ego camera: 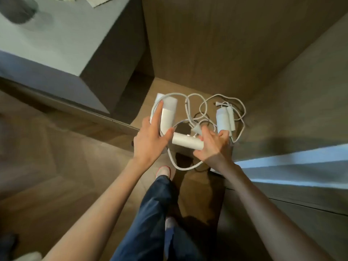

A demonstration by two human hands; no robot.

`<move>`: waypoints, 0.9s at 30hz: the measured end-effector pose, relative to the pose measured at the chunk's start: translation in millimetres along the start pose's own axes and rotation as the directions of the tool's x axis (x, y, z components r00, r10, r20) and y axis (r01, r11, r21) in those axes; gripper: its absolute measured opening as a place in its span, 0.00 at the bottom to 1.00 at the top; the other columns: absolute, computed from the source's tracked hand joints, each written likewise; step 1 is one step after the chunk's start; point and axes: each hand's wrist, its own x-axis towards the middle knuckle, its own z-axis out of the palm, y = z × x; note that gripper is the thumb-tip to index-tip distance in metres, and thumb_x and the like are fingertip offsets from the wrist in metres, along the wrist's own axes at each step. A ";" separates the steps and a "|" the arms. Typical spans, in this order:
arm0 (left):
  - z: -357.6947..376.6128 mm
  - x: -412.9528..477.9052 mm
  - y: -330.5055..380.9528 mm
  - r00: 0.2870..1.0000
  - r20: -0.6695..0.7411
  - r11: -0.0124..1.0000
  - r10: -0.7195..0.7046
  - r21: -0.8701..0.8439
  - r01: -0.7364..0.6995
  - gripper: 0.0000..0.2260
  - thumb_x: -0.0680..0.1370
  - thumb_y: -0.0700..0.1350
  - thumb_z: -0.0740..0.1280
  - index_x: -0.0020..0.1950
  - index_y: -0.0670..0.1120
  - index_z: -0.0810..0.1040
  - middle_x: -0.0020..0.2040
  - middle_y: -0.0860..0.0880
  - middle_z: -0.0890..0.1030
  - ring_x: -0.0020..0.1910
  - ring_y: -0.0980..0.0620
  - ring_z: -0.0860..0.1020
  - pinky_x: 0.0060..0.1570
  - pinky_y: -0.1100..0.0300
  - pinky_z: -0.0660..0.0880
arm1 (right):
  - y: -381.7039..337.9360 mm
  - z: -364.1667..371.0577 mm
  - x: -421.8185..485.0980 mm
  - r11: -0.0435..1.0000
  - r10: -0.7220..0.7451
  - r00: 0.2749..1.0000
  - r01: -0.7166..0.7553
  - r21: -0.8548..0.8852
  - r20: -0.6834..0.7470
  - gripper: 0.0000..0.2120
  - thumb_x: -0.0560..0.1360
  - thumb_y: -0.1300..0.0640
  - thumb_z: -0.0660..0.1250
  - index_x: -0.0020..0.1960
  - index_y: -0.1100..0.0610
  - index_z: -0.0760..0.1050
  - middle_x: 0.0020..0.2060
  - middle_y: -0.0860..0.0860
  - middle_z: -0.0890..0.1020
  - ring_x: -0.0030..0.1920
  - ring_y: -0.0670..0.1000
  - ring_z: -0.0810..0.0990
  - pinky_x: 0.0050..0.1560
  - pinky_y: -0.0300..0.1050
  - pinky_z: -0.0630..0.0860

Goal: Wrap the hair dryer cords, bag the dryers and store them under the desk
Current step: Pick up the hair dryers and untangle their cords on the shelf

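A white hair dryer (168,114) lies on the wooden floor, its handle (186,142) pointing right. My left hand (150,142) rests on its barrel with straight fingers, index finger stretched along it. My right hand (214,146) curls its fingers round the end of the handle. A second white hair dryer (223,119) lies just beyond my right hand, folded. Their white cords (195,108) sprawl in loose tangled loops between and behind the two dryers, and one loop (180,166) runs below the handle.
A grey desk top (56,44) with dark side panel stands at upper left, and a wooden wall panel (226,44) rises behind the dryers. A light-coloured ledge (301,166) runs at right. My jeans leg and shoe (163,171) stand right below the dryers.
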 end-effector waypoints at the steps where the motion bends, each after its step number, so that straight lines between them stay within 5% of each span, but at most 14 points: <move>1: -5.8 -17.1 5.7 0.999 -0.034 1.000 -0.015 -0.011 0.014 0.32 0.78 0.59 0.61 0.76 0.59 0.47 0.64 0.46 0.70 0.51 0.52 0.73 0.45 0.60 0.73 | -2.9 -9.8 -10.1 0.999 -0.025 0.996 0.022 0.034 0.082 0.20 0.63 0.56 0.72 0.49 0.54 0.65 0.42 0.47 0.78 0.43 0.54 0.73 0.44 0.45 0.56; 8: -69.0 -114.4 23.6 0.969 -0.227 0.993 -0.097 -0.082 0.080 0.32 0.77 0.57 0.63 0.76 0.58 0.49 0.63 0.47 0.72 0.49 0.57 0.70 0.40 0.67 0.68 | -56.2 -75.2 -64.2 0.967 -0.254 0.960 0.252 0.031 0.119 0.20 0.66 0.54 0.69 0.52 0.51 0.62 0.47 0.48 0.78 0.42 0.51 0.65 0.44 0.47 0.56; 12: -122.3 -152.4 15.7 0.945 -0.313 0.994 -0.098 -0.074 0.079 0.32 0.76 0.60 0.62 0.75 0.60 0.49 0.64 0.48 0.72 0.55 0.53 0.73 0.49 0.60 0.76 | -110.2 -107.3 -85.2 0.945 -0.327 0.936 0.320 0.069 0.133 0.19 0.69 0.54 0.69 0.52 0.51 0.60 0.51 0.50 0.78 0.45 0.49 0.61 0.46 0.45 0.57; 17: -194.2 -179.0 -7.4 0.895 -0.415 0.987 -0.163 -0.054 0.154 0.32 0.77 0.58 0.64 0.76 0.58 0.51 0.65 0.48 0.71 0.56 0.51 0.73 0.50 0.58 0.75 | -187.9 -128.1 -80.6 0.896 -0.445 0.889 0.441 0.057 0.112 0.20 0.70 0.55 0.69 0.56 0.53 0.62 0.51 0.50 0.78 0.46 0.49 0.64 0.48 0.46 0.60; 27: -354.9 -170.6 -132.2 0.795 -0.577 0.974 -0.185 -0.003 0.225 0.33 0.77 0.56 0.64 0.77 0.57 0.49 0.65 0.46 0.72 0.54 0.53 0.72 0.47 0.59 0.68 | -390.4 -103.4 -7.8 0.800 -0.597 0.802 0.596 0.062 -0.005 0.19 0.68 0.55 0.70 0.49 0.52 0.60 0.41 0.46 0.72 0.46 0.52 0.69 0.49 0.50 0.62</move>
